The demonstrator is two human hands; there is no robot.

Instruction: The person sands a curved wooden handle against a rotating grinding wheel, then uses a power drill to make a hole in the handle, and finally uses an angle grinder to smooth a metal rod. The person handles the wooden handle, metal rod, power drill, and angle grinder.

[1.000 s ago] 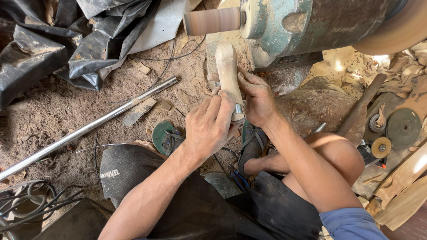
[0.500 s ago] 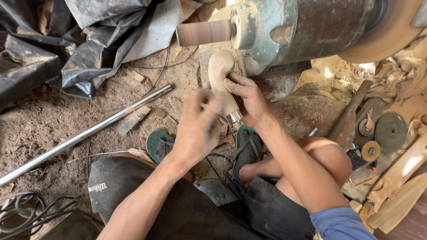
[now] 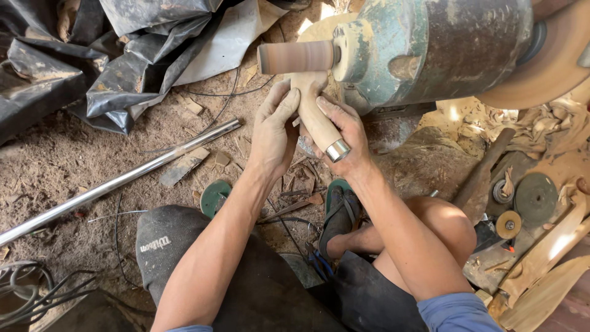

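Below sanding drum: wooden handle piece, pale, tapered, metal ring at near end, far end pressed up against drum underside.
Sanding drum: brownish cylinder, sticks out left from green-grey motor housing.
Left hand: just left-below drum, palm flat along left side of handle piece, fingers straight and pointing up toward drum, not wrapped, pressing rather than clasping.
Right hand: right-below drum, fingers curled around handle piece from right, thumb across top, closed firm grip just above metal ring.
Handle piece position: clamped between both hands, tilted, ring end toward body, other end touching drum.
Right of motor housing: large tan disc, partly cut by frame edge.
Left of drum, on dirt: long steel rod lying diagonal, well apart from hands; small wood offcut just beside it.
Far left of drum: crumpled black plastic sheeting.
Below drum, near body: feet in green sandals, bent knees, dark shorts.
Lower right of drum: round metal discs, wood scraps and shavings, hammer-like tool handle.
Bottom left corner: coiled cables.
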